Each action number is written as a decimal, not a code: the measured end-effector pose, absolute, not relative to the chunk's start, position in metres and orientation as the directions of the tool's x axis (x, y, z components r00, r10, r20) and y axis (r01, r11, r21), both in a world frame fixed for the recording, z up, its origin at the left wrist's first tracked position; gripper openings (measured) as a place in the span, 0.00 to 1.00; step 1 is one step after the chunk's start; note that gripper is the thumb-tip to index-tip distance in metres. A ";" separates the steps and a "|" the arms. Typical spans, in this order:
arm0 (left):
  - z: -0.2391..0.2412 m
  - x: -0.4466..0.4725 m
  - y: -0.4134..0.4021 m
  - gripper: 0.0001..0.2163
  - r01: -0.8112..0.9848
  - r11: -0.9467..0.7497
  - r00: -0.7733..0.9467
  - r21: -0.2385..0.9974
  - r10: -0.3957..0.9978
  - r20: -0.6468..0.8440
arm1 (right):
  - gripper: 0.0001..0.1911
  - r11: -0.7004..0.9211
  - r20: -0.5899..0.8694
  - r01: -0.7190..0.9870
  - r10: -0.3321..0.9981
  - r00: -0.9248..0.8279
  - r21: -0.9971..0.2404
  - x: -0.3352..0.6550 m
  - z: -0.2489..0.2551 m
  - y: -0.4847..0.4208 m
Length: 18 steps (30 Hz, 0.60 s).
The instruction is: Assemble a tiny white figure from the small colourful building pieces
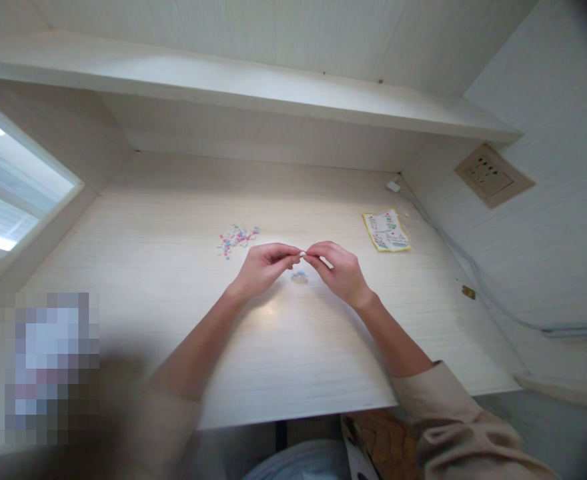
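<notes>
Over the desk (293, 373); left hand (264, 267); right hand (342, 272); both pinching white piece (302, 253)

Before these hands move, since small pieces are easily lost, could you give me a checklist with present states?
1. Left hand and right hand both at the small white piece: ok.
2. Grip firm enough: cannot tell.
3. Loose pieces contained: not ok; pink, blue and white bits lie scattered on the desk.
4. Small bluish cluster in view, just below the hands in the picture: ok.
5. Printed sheet away from the hands: ok, off to the right.
6. Cables away from the hands: ok.
</notes>
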<state>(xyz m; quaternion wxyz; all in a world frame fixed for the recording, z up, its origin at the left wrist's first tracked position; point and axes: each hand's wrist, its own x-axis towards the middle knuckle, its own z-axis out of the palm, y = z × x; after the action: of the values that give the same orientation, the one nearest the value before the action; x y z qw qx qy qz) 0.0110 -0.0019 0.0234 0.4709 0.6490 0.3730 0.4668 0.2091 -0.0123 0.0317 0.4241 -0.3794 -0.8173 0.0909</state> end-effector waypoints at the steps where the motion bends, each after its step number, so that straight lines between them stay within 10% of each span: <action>1: 0.024 0.011 -0.002 0.09 0.040 -0.274 0.287 0.961 0.924 0.252 | 0.05 0.678 0.605 0.520 0.722 -0.336 -0.520 0.209 0.033 -0.012; 8: 0.026 0.014 -0.004 0.09 -0.115 -0.162 0.289 0.980 0.938 0.190 | 0.04 0.674 0.610 0.460 0.731 -0.306 -0.578 0.208 0.038 -0.013; 18: 0.018 0.025 -0.004 0.14 -0.359 0.125 0.279 0.925 0.960 -0.021 | 0.06 0.737 0.707 0.624 0.584 -0.397 -0.258 0.213 0.025 -0.013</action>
<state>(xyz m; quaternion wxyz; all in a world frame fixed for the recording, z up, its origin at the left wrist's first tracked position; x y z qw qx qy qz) 0.0250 -0.0042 0.0175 0.6677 0.4402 0.3413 0.4939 0.2134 -0.0133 0.0249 0.4130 -0.3615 -0.8356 -0.0240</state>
